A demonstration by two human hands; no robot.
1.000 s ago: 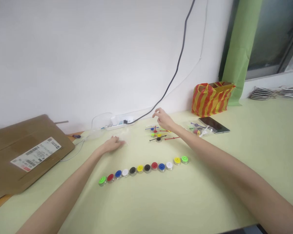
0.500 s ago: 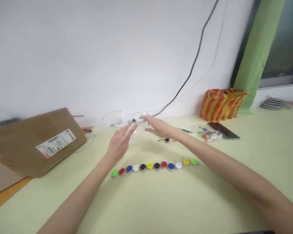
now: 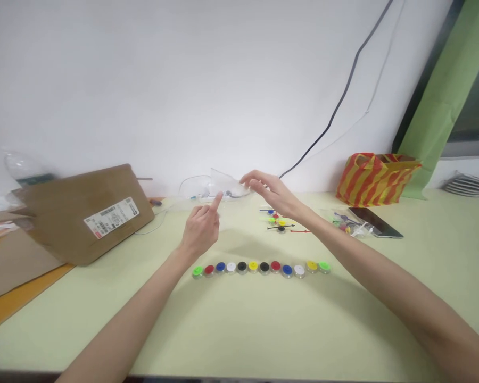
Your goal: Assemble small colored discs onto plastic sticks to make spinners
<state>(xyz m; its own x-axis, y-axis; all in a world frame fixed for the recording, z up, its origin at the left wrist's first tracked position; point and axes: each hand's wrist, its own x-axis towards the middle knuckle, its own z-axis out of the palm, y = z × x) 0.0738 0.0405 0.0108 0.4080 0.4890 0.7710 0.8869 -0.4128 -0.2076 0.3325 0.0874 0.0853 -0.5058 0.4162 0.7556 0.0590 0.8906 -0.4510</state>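
My right hand (image 3: 269,189) pinches the right edge of a clear plastic bag (image 3: 222,182), which stands up near the wall. A small dark piece shows in or behind the bag; I cannot tell which. Just below the bag is my left hand (image 3: 201,229), index finger stretched out toward it and the other fingers curled, with nothing seen in them. In front of both hands lies a row of round colored discs with clear bases, among them a yellow disc (image 3: 253,265). Under my right wrist are several colored arrow spinners, including a black arrow spinner (image 3: 281,229).
At left leans a cardboard box (image 3: 80,213) with a label. A bag of small plastic parts (image 3: 355,226), a dark tablet (image 3: 377,222) and a striped red-yellow bag (image 3: 377,178) are at right. A black cable (image 3: 343,96) runs down the wall to a white power strip.
My right hand's fingers have closed on the plastic bag, now raised and more visible. My left index finger is stretched out while the others have curled. The camera view has shifted left.
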